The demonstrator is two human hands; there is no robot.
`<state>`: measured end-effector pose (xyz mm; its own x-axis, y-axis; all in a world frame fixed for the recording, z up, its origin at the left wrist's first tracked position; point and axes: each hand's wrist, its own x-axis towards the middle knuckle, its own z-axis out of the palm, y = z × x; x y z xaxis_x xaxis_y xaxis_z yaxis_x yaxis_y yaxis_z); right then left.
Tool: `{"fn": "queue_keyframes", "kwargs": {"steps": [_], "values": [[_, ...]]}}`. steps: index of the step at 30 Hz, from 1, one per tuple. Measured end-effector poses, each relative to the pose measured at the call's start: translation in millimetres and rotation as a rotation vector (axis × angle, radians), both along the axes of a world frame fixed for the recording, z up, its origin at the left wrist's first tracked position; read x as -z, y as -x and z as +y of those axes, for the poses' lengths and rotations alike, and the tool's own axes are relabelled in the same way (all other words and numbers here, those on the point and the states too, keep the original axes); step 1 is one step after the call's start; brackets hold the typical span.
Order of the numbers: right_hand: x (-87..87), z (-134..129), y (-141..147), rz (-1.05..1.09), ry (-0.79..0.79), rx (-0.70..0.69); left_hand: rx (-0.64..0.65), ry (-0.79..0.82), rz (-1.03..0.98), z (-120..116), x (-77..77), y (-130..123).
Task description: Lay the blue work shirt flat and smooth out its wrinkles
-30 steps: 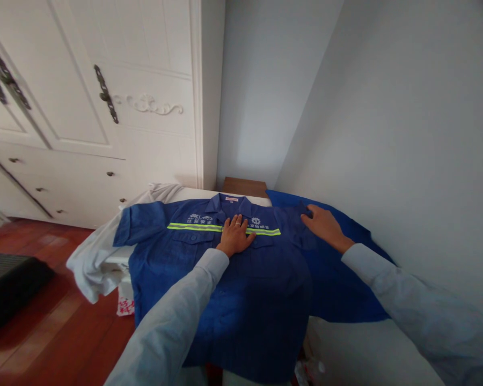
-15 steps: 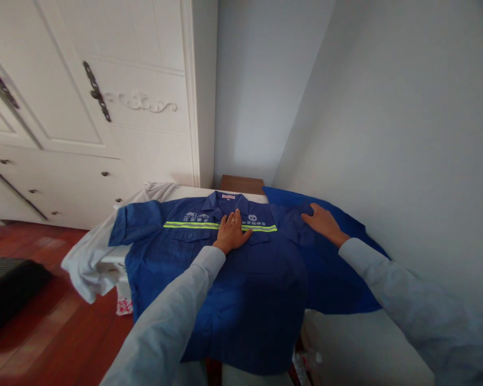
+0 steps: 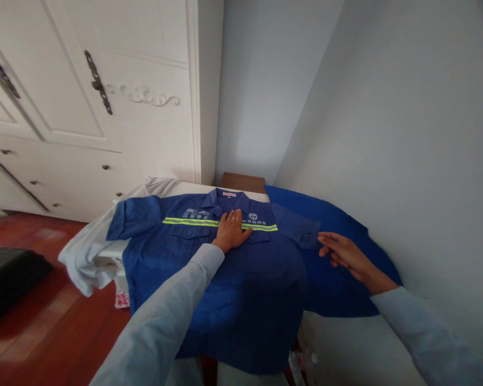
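Note:
A dark blue short-sleeved work shirt [image 3: 225, 300] lies spread front up, its collar away from me. A yellow-green and silver reflective stripe [image 3: 189, 221] crosses its chest below white printing. My left hand [image 3: 231, 230] rests flat on the chest near the button line, fingers extended, a ring on one finger. Over at the right sleeve [image 3: 295, 224], my right hand [image 3: 344, 254] pinches the cuff edge between thumb and fingers. The other sleeve [image 3: 134, 217] lies stretched out to the left. Beneath the right side is a brighter blue cloth [image 3: 346, 289].
A white cloth [image 3: 82, 262] hangs off the left end of the white surface under the shirt. White cabinets [image 3: 153, 139] stand behind at left, and a grey wall [image 3: 406, 134] rises at right. A brown wooden box [image 3: 243, 182] sits in the corner. A dark object [image 3: 12, 279] lies on the red floor.
My right hand has moved right and towards me, and the right sleeve now reaches farther out and lies straighter. My left hand has stayed on the chest.

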<state>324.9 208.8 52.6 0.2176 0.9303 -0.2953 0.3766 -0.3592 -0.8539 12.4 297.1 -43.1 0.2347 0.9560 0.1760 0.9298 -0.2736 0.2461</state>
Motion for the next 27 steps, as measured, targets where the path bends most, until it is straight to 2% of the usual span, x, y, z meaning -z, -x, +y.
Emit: {"fn": "queue_keyframes", "kwargs": {"steps": [3, 7, 9, 13, 16, 18, 21, 24, 27], "values": [[16.6, -28.1, -2.6, 0.087, -0.052, -0.008, -0.005, -0.001, -0.005, 0.1, -0.6, 0.2], [38.4, -72.8, -5.6, 0.169, -0.011, 0.019, -0.003, 0.005, -0.014, 0.5, -1.6, -0.1], [51.2, -99.7, -6.9, 0.217, -0.015, 0.088, -0.004, -0.004, -0.02, 0.3, -1.6, -0.7], [90.0, -152.9, -10.6, 0.354, -0.065, 0.354, -0.012, -0.029, -0.023, -2.2, -0.4, -1.9], [120.0, -173.4, -8.7, 0.378, -0.024, 0.425, -0.02, -0.042, -0.025, -4.2, -0.6, -1.6], [129.9, -173.6, -1.6, 0.346, -0.008, 0.416, -0.02, -0.042, -0.023, -4.4, -1.3, -1.1], [127.6, -163.4, 15.0, 0.304, 0.032, 0.36, -0.014, -0.043, -0.023, -3.7, -2.1, -0.5], [121.8, -156.4, 29.8, 0.3, 0.132, 0.204, -0.013, -0.044, -0.034, -3.5, -2.6, -0.5], [128.9, -160.7, 38.1, 0.269, 0.26, -0.018, -0.018, -0.031, -0.042, -4.2, -2.6, -0.9]]}}
